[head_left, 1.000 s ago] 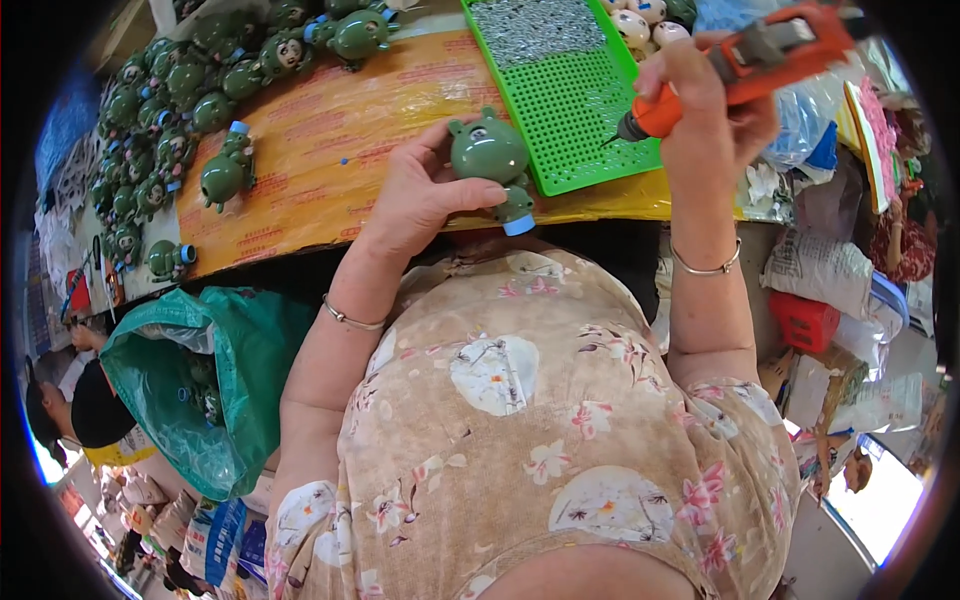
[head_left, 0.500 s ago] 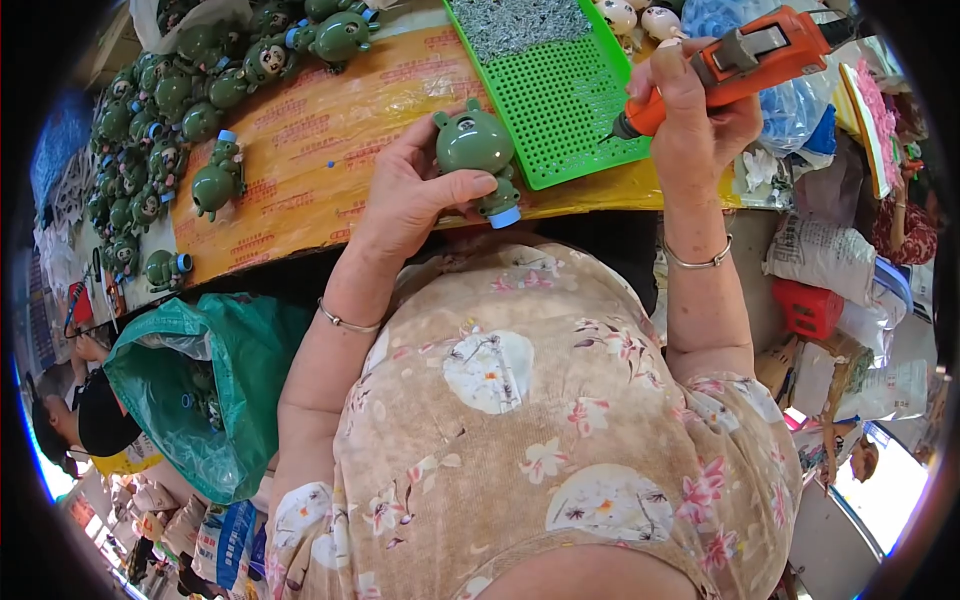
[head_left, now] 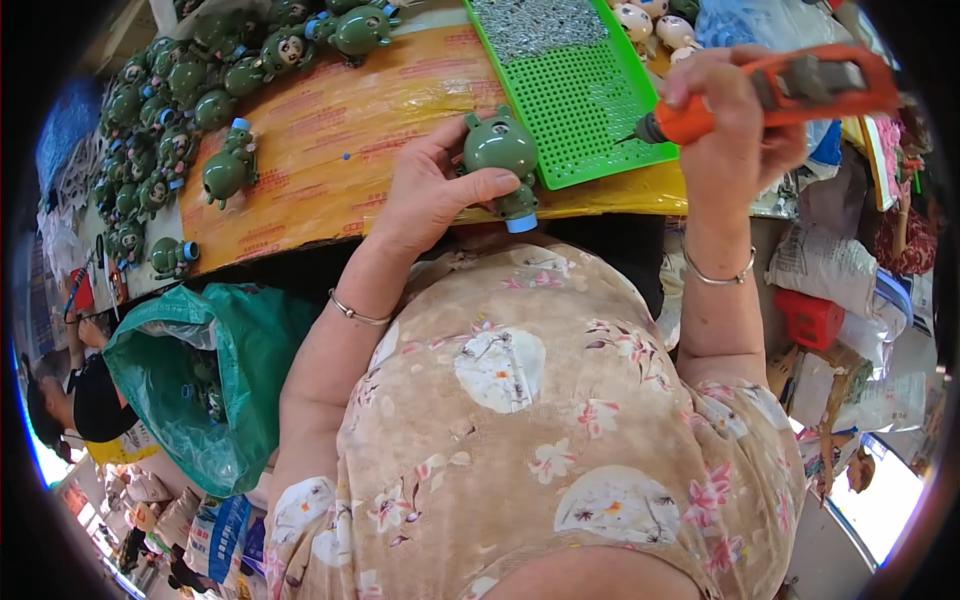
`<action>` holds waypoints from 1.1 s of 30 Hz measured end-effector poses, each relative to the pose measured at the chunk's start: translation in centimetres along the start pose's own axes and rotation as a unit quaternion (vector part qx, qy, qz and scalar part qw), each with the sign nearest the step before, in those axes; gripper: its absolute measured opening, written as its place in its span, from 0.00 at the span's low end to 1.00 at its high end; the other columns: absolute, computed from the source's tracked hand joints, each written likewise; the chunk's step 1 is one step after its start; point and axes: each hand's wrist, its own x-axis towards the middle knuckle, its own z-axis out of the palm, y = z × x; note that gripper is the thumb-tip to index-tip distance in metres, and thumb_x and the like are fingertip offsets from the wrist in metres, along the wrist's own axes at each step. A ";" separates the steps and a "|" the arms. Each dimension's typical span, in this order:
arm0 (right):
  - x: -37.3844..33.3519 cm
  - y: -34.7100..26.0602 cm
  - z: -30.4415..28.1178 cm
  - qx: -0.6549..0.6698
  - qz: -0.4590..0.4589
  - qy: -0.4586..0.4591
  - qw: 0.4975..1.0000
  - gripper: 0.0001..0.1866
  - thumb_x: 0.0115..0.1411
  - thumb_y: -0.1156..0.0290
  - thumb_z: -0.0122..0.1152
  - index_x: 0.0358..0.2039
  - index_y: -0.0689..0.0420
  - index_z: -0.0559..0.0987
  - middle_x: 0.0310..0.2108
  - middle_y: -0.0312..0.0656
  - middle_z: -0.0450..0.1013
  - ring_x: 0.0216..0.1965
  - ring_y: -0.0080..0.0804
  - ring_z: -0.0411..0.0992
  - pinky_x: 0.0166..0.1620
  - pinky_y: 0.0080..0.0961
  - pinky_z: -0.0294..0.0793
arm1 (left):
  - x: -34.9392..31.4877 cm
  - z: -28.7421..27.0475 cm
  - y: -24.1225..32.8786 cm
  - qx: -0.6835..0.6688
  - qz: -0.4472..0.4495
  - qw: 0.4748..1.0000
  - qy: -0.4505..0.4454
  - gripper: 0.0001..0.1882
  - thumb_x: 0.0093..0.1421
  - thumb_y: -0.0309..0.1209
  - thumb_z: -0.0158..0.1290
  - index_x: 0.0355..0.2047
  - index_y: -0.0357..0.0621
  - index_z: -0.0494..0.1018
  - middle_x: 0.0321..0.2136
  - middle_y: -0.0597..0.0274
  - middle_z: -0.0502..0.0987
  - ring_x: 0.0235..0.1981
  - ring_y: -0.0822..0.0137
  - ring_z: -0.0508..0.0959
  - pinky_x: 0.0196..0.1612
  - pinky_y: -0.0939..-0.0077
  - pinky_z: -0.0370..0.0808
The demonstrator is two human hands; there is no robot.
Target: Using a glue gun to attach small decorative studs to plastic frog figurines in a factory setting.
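Observation:
My left hand (head_left: pixel 432 190) is closed around a green plastic toy figure (head_left: pixel 500 147), its thumb lying across the body. The toy's light-blue round end points toward me. My right hand (head_left: pixel 735 125) grips an orange electric screwdriver (head_left: pixel 800 95) held level, its thin bit over the near right part of a bright green perforated tray (head_left: pixel 572 135). A mass of small silvery screws (head_left: pixel 545 30) covers the far end of that tray. Right of the toy, the tray's edge comes close to it.
Many similar green toys (head_left: pixel 185 80) are piled at the far left, with a single toy (head_left: pixel 230 165) lying apart. A tiny blue piece (head_left: pixel 346 156) rests on the orange-taped table (head_left: pixel 300 190). Below the table edge hangs an open green bag (head_left: pixel 240 390). Pale toys (head_left: pixel 675 32) lie behind the tray.
The orange screwdriver has swung to a more level position as my right hand moved slightly right and down. The view has shifted a little; my left hand keeps its hold on the toy.

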 end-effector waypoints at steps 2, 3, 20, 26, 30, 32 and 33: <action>0.4 -0.6 0.4 0.064 0.034 -0.017 0.997 0.14 0.56 0.67 0.57 0.38 0.63 0.70 0.21 0.41 0.68 0.22 0.30 0.69 0.30 0.28 0.70 | 0.0 -0.1 0.0 -0.004 -0.018 1.000 -0.013 0.31 0.49 0.23 0.62 0.54 0.36 0.65 0.38 0.62 0.76 0.35 0.71 0.77 0.31 0.77 0.80; 0.8 -1.4 1.4 0.126 0.028 -0.017 0.991 0.15 0.56 0.66 0.58 0.39 0.62 0.70 0.23 0.41 0.68 0.23 0.31 0.68 0.30 0.30 0.70 | 0.0 -0.1 0.3 -0.003 -0.029 0.999 -0.014 0.31 0.49 0.23 0.62 0.53 0.36 0.65 0.38 0.62 0.76 0.34 0.72 0.77 0.31 0.77 0.80; 1.8 1.2 10.4 0.324 -0.046 -0.046 0.944 0.12 0.49 0.81 0.60 0.36 0.60 0.71 0.20 0.32 0.69 0.22 0.18 0.67 0.26 0.16 0.68 | -0.1 -0.1 0.2 0.020 -0.015 0.999 -0.030 0.29 0.46 0.25 0.65 0.49 0.37 0.68 0.32 0.67 0.76 0.30 0.79 0.75 0.29 0.85 0.75; 1.6 2.0 10.6 0.469 -0.137 -0.040 0.872 0.13 0.49 0.83 0.59 0.35 0.60 0.71 0.21 0.33 0.69 0.22 0.17 0.67 0.26 0.16 0.68 | 0.0 0.0 0.3 0.024 -0.008 0.999 -0.033 0.26 0.46 0.25 0.65 0.46 0.37 0.70 0.32 0.67 0.76 0.30 0.79 0.74 0.29 0.85 0.75; 0.7 -2.8 9.8 0.102 0.183 0.014 0.978 0.16 0.50 0.83 0.59 0.40 0.60 0.69 0.23 0.33 0.69 0.23 0.17 0.68 0.27 0.16 0.68 | -0.2 0.2 0.5 0.027 -0.008 0.999 -0.032 0.24 0.47 0.25 0.65 0.44 0.39 0.71 0.32 0.68 0.76 0.30 0.79 0.74 0.30 0.84 0.75; 0.6 -3.0 9.9 0.112 0.168 0.009 0.979 0.17 0.51 0.82 0.59 0.42 0.60 0.68 0.23 0.34 0.70 0.23 0.17 0.68 0.27 0.16 0.68 | -0.1 0.2 0.3 0.031 -0.002 0.999 -0.033 0.24 0.47 0.25 0.65 0.44 0.39 0.71 0.32 0.68 0.76 0.30 0.79 0.75 0.30 0.84 0.75; 0.5 -3.1 10.0 0.173 0.195 0.017 0.965 0.17 0.51 0.83 0.59 0.42 0.61 0.68 0.23 0.34 0.70 0.23 0.18 0.68 0.27 0.17 0.68 | -0.1 0.2 0.3 0.034 0.004 0.999 -0.033 0.23 0.47 0.25 0.65 0.44 0.39 0.71 0.32 0.68 0.76 0.30 0.79 0.75 0.31 0.84 0.75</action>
